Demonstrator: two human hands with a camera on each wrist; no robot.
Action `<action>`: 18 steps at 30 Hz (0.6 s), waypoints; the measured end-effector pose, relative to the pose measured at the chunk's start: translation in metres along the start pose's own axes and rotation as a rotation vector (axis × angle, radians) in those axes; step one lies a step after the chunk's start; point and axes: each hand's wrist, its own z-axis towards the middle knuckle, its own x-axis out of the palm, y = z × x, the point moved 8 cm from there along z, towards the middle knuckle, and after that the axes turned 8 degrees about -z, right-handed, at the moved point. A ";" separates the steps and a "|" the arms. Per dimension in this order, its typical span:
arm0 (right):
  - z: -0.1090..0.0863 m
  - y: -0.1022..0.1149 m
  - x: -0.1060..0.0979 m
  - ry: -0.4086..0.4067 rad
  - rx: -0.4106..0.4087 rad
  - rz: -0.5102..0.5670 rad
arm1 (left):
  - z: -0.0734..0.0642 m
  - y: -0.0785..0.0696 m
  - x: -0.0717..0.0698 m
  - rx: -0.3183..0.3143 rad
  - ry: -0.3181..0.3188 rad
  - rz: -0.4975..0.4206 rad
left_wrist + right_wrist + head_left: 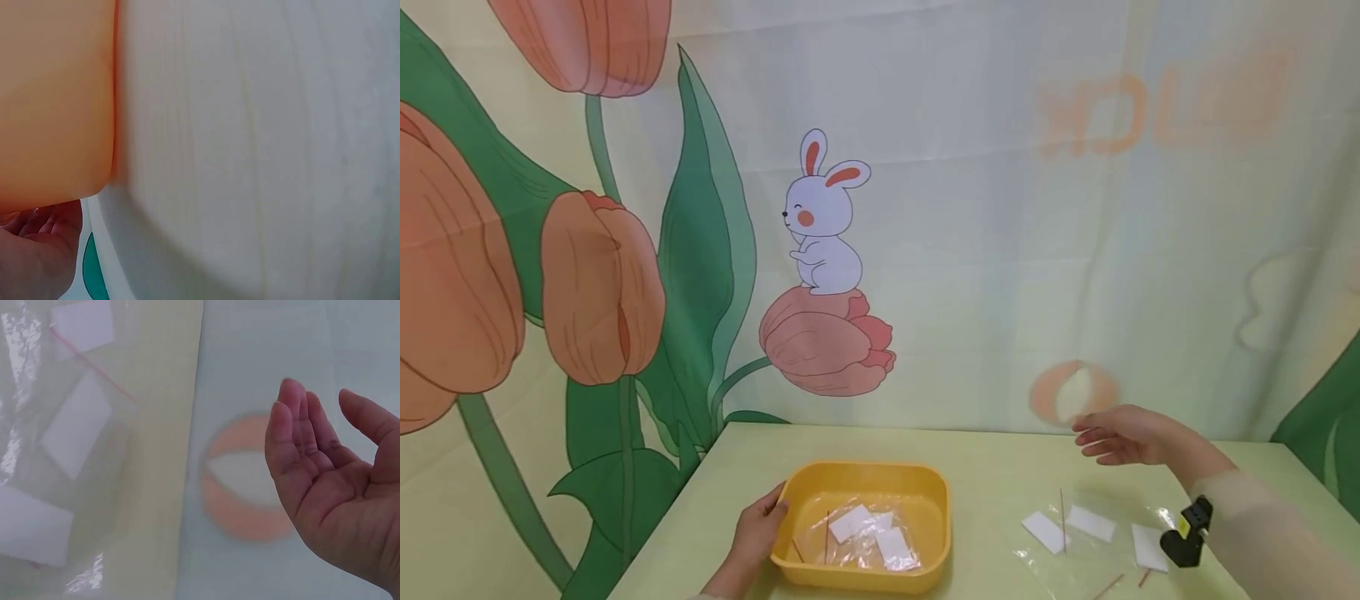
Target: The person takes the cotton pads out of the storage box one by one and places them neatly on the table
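Note:
My left hand grips the left side of a yellow plastic tray, with the thumb at its rim. In the left wrist view, the tray's wall fills the upper left, and the fingers of my left hand are partly hidden under its lower edge. Inside the tray lie clear plastic bags with white cards and thin red strips. My right hand is raised above the far part of the table, holding nothing. Its fingers are slightly bent, palm showing, thumb apart.
On the table to the tray's right lie more clear bags with white cards and red strips. A small black device is on my right wrist. Behind the table hangs a cloth backdrop printed with tulips and a rabbit.

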 end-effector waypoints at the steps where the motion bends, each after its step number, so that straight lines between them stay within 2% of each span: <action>1: 0.002 0.006 0.003 0.009 -0.003 -0.014 | 0.000 0.000 0.000 0.000 0.000 -0.001; 6: 0.009 0.034 0.019 0.040 -0.016 -0.082 | -0.001 0.001 -0.002 -0.008 -0.012 -0.005; 12: 0.015 0.053 0.035 0.058 -0.013 -0.131 | 0.000 -0.001 0.003 0.006 0.003 -0.035; 18: 0.036 0.075 0.063 0.091 -0.012 -0.160 | -0.001 0.001 -0.001 0.001 -0.010 -0.023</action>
